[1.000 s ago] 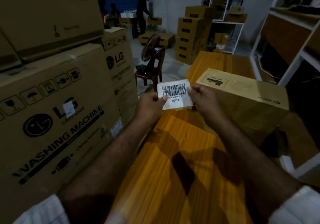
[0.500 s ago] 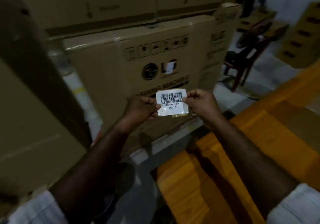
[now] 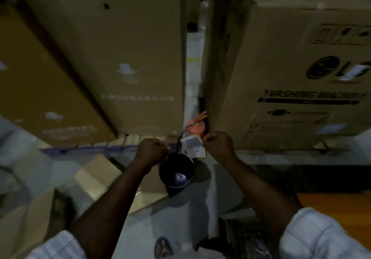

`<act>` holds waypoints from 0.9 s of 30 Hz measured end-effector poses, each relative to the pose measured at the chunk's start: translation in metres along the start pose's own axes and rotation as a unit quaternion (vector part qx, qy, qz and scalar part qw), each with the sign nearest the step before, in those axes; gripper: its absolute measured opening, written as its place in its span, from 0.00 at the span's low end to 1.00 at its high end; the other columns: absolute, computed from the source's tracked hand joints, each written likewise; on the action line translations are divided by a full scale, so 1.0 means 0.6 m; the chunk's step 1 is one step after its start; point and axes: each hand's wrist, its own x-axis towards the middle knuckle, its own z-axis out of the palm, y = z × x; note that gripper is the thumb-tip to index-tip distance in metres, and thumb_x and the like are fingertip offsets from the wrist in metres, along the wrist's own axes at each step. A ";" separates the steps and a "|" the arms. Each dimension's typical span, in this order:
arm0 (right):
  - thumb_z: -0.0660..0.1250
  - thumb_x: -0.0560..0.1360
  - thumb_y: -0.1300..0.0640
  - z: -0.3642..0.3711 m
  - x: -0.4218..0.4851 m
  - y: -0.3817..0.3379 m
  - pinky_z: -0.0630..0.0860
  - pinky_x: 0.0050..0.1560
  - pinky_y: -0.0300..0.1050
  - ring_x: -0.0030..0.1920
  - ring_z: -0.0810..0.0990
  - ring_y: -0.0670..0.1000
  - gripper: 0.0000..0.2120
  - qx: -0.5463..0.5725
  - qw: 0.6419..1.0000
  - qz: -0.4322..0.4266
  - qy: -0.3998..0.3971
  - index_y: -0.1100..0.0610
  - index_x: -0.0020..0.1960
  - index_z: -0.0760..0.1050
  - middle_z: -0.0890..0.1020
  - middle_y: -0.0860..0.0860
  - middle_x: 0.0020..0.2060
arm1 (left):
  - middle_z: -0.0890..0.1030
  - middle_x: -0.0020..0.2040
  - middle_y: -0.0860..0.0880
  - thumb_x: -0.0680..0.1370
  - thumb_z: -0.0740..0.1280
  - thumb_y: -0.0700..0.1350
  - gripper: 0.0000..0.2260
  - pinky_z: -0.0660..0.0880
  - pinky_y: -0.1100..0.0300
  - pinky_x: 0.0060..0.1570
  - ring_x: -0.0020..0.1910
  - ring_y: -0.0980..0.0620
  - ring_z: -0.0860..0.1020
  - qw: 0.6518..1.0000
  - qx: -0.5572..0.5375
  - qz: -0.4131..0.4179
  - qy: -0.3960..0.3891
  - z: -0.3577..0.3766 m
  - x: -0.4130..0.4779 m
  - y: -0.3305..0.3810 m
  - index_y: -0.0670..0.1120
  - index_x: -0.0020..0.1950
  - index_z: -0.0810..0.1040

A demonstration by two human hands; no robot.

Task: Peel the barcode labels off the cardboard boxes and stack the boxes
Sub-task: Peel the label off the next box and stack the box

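The right hand pinches the right edge of the peeled barcode label with curled fingers, and the label hangs just left of them. The left hand is curled in a fist, just apart from the label, with nothing seen in it. A black bin stands open directly below the fingers; a washing-machine box rises beyond the right fingers.

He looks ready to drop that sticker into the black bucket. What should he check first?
1. Barcode label held by right hand: ok.
2. Left hand apart from label: ok.
3. Label over black bucket mouth: cannot tell; it overlaps the rim's far edge.
4. Bucket has room: ok, only something pale at the bottom.
5. Label will release cleanly: cannot tell.
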 end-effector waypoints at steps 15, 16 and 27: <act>0.64 0.77 0.59 0.389 0.275 0.129 0.76 0.55 0.51 0.56 0.80 0.62 0.10 -0.349 0.911 -0.059 -0.212 0.61 0.53 0.82 0.83 0.60 0.51 | 0.84 0.40 0.41 0.74 0.72 0.42 0.08 0.80 0.52 0.49 0.43 0.43 0.83 0.986 0.140 -0.084 -0.036 0.002 0.292 -0.210 0.38 0.38 0.83; 0.64 0.76 0.61 0.414 0.296 0.156 0.77 0.54 0.51 0.55 0.81 0.61 0.10 -0.358 0.906 -0.052 -0.220 0.60 0.53 0.82 0.83 0.60 0.50 | 0.85 0.43 0.41 0.75 0.71 0.43 0.08 0.79 0.52 0.51 0.45 0.43 0.83 0.984 0.143 -0.098 -0.039 0.008 0.314 -0.238 0.38 0.40 0.84; 0.63 0.78 0.62 0.607 0.381 0.371 0.77 0.54 0.52 0.55 0.79 0.63 0.10 -0.418 0.846 -0.099 -0.315 0.61 0.56 0.79 0.77 0.62 0.57 | 0.85 0.50 0.44 0.79 0.65 0.42 0.09 0.77 0.60 0.46 0.51 0.45 0.83 0.967 0.172 -0.175 -0.074 0.091 0.497 -0.415 0.43 0.54 0.83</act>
